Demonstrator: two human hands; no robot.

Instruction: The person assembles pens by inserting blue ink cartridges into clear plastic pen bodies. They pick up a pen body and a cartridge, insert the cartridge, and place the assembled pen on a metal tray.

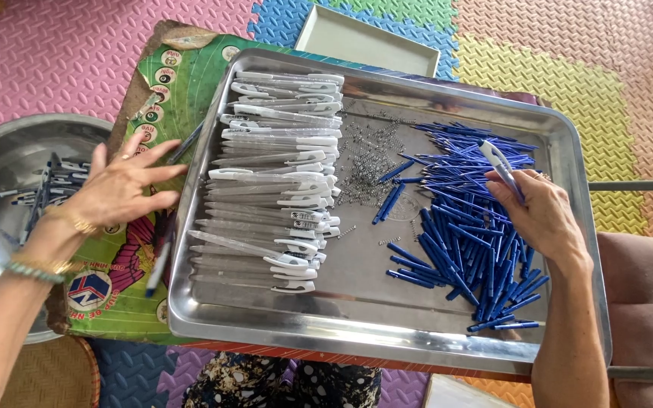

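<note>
Right hand (542, 215): closed around a half-built pen (502, 168), white with a blue end, pinched between thumb and fingers and pointing up and to the left; the hand hovers over the blue pile.
Left hand (119, 189): open, fingers spread, holding nothing; it sits over the green printed board (183, 83), between the bowl and the tray's left rim. Gold and beaded bracelets ring the wrist.
Tray (387, 332): large, shiny steel, lying on the board and filling the middle of the view.
White pen barrels (277, 177): stacked in a long row down the tray's left half, clips mostly facing right.
Springs (364, 162): a loose scatter of small metal coils in the tray's middle, between the white and blue parts.
Blue pen parts (466, 234): a heap of thin sticks in the tray's right half, under and around the right hand.
Bowl (5, 151): round steel, at far left, with a few finished pens (47, 189) inside.
Loose pen (159, 268): lying on the board just beside the tray's left edge.
Floor mat (62, 53): coloured foam tiles underneath everything.
</note>
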